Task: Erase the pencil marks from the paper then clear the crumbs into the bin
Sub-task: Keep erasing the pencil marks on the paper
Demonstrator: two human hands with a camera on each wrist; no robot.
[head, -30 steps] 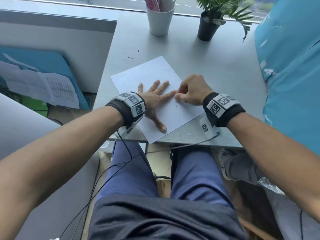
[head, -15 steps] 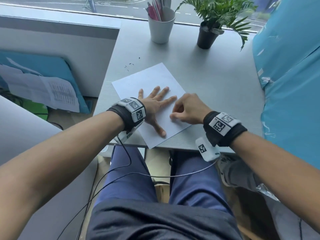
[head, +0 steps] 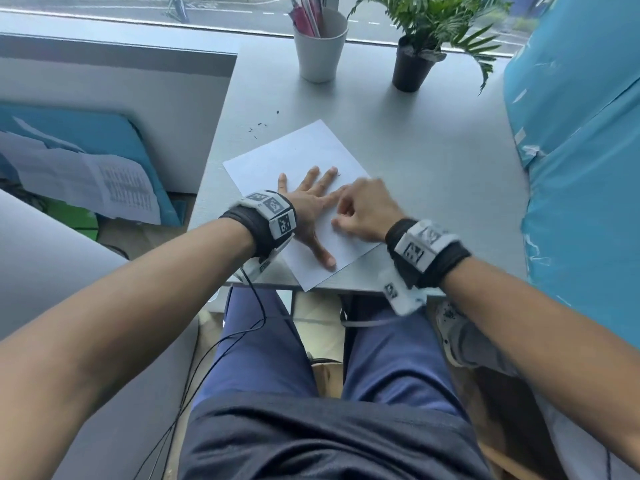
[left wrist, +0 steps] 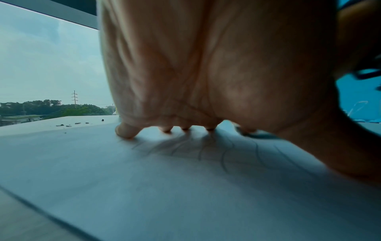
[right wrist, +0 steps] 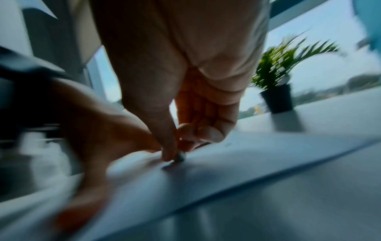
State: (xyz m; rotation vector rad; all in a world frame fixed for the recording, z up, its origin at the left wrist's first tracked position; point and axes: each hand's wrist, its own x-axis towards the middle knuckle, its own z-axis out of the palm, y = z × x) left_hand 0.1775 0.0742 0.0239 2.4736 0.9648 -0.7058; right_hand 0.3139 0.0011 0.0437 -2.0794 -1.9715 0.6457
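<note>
the person's lap and forearms filled the near field of the head view. at the near edge of the worktop (head: 433, 174) lay the paper (head: 304, 150), one corner just over the edge. the left hand (head: 311, 206) lay flat on the sheet with fingers spread straight, pinning it down and gripping nothing. just beside it, the right hand (head: 367, 213) was curled, thumb and fingertips pinching a small rounded eraser (right wrist: 180, 157) whose tip touched the paper; motion blur obscured its shape. faint pencil marks (left wrist: 226, 156) showed on the sheet under the left palm in the left wrist view. beyond the paper's far-left corner, dark crumbs (head: 261, 128) lay scattered on the worktop. farther back stood a cup of pens (head: 320, 46) and a potted plant (head: 414, 64), well apart from the sheet. no bin was visible. the step in hand was judged to be the erasing, with the clearing not yet begun. the next move would call for steady downward pressure from the left hand while short strokes covered the remaining marks, then gathering the crumbs toward one edge.
</note>
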